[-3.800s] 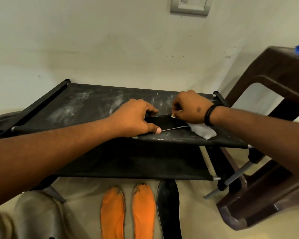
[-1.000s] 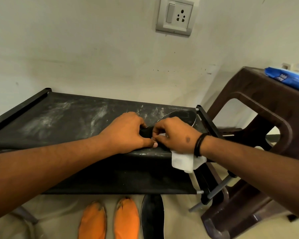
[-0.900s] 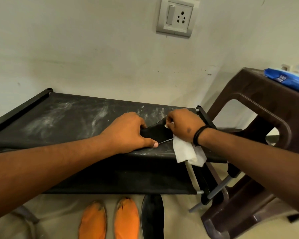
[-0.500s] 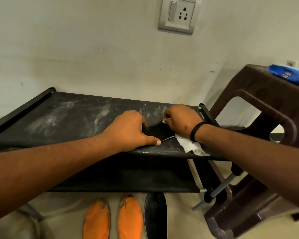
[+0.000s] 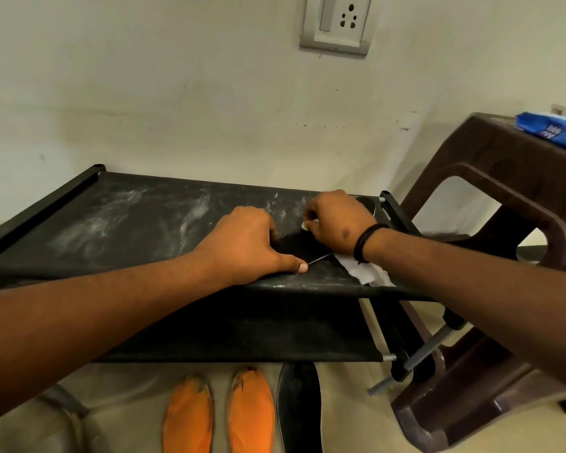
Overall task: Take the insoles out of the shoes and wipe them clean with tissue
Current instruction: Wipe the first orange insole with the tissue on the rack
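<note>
A black insole [image 5: 303, 248] lies on the top shelf of a black fabric shoe rack [image 5: 128, 220], mostly covered by my hands. My left hand [image 5: 245, 243] presses down on its near end, thumb stretched along the edge. My right hand [image 5: 335, 220] is closed on a white tissue [image 5: 363, 273] and rests on the far part of the insole; the tissue trails out under my wrist. On the floor below lie two orange insoles [image 5: 188, 416] [image 5: 250, 410] and a second black insole [image 5: 299, 407], side by side.
A brown plastic stool [image 5: 510, 191] stands at the right, touching the rack, with a blue tissue pack [image 5: 553, 129] on top. A wall with a switch socket [image 5: 335, 24] is right behind the rack. White dust marks the shelf.
My right hand has slid with the tissue from the near part of the insole toward its far end. My left hand has stayed pressing on the insole.
</note>
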The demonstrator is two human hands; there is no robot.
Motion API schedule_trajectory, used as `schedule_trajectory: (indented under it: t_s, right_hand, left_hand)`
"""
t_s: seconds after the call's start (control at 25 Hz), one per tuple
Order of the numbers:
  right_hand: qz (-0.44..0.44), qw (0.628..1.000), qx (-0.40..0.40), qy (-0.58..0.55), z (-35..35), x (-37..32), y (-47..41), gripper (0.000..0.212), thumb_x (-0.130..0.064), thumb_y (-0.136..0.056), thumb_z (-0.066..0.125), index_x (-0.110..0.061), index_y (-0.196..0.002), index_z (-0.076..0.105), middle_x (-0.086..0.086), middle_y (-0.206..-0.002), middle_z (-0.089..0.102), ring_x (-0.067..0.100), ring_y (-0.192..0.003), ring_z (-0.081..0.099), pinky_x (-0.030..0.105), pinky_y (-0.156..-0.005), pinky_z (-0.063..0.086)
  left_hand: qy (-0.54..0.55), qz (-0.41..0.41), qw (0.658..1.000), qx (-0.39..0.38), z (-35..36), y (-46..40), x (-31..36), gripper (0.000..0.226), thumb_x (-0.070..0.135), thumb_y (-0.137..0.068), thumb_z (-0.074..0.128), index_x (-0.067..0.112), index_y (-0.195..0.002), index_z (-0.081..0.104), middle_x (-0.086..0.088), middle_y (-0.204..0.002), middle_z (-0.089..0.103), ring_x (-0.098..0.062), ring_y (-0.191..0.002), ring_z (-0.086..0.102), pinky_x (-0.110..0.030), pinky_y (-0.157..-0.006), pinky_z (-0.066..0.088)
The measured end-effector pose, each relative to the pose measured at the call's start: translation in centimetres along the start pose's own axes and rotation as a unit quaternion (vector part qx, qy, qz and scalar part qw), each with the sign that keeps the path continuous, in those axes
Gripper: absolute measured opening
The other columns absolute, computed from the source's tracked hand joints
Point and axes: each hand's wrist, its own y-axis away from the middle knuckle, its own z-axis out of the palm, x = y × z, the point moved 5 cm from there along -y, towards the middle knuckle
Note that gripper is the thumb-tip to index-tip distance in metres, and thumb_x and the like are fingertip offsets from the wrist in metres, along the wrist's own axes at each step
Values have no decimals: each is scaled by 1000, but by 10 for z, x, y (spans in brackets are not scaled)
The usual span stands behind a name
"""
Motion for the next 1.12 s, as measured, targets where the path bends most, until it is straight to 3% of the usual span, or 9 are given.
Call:
schedule_trajectory:
  t_s: [0.12,0.16,0.32,0.52,0.64,0.72,0.88,1.04,1.12]
  right_hand:
    - [-110,990,-57,-69,12,-42,16,11,-18,-90,64,-14,-90,75,3,-87,73,17,-79,67,31,-76,56]
    - [-109,990,-59,-65,10,-38,14,11,-19,-90,65,-15,-92,75,2,-88,73,16,-81,68,31,-77,56]
    - [27,999,2,46,-3,13,-6,16,-25,-94,61,-15,-95,73,7,-94,72,23,-84,65,38,-78,56]
    - [-106,992,-44,-59,15,-40,18,12,-17,-88,64,-16,-91,76,2,-88,74,18,-81,68,36,-76,58]
    - [-18,1000,-16,6,1,-7,1,13,-23,-92,63,-16,-94,74,4,-91,72,21,-84,67,36,-77,57]
    - [21,999,-3,27,-1,5,-2,15,-22,-93,61,-14,-92,74,8,-90,71,25,-83,67,36,-76,56]
    - [-115,989,-56,-74,13,-41,21,13,-16,-88,63,-15,-92,76,3,-88,73,18,-82,68,34,-78,57]
    - [-20,999,-31,6,-4,1,5,14,-17,-92,60,-15,-94,74,4,-91,72,20,-84,66,38,-81,57]
    - [-39,999,-34,-17,-5,-2,13,14,-15,-92,61,-14,-94,75,4,-93,73,19,-86,67,35,-82,57]
  left_hand:
    - [-5,-1,1000,2,-2,2,-1,65,74,-58,79,12,-78,74,-3,-65,70,-17,-62,67,-43,-63,59]
    - [-6,-4,1000,1,-2,2,0,66,74,-58,78,12,-78,75,-4,-65,70,-18,-62,68,-43,-62,59]
    - [-8,3,1000,-3,0,2,2,88,85,-52,66,6,-88,77,-10,-79,74,-24,-74,71,-46,-69,60]
    - [-10,-4,1000,6,-2,2,0,66,74,-57,77,12,-77,75,-4,-66,70,-17,-63,67,-42,-63,58]
    - [-6,-4,1000,1,-1,2,1,87,88,-47,60,11,-83,77,-6,-72,73,-20,-67,70,-45,-64,59]
    - [-10,-4,1000,-3,-1,3,1,85,88,-49,62,11,-83,77,-6,-73,74,-19,-68,70,-45,-65,59]
    - [-11,-7,1000,8,-3,3,0,63,73,-59,77,12,-77,75,-3,-64,70,-16,-61,67,-41,-61,58]
    - [-19,-7,1000,10,-4,4,3,68,78,-61,72,15,-86,77,-3,-73,71,-15,-66,67,-40,-64,59]
    - [-28,5,1000,13,-6,5,5,60,75,-65,73,20,-90,76,2,-79,68,-11,-71,65,-33,-66,59]
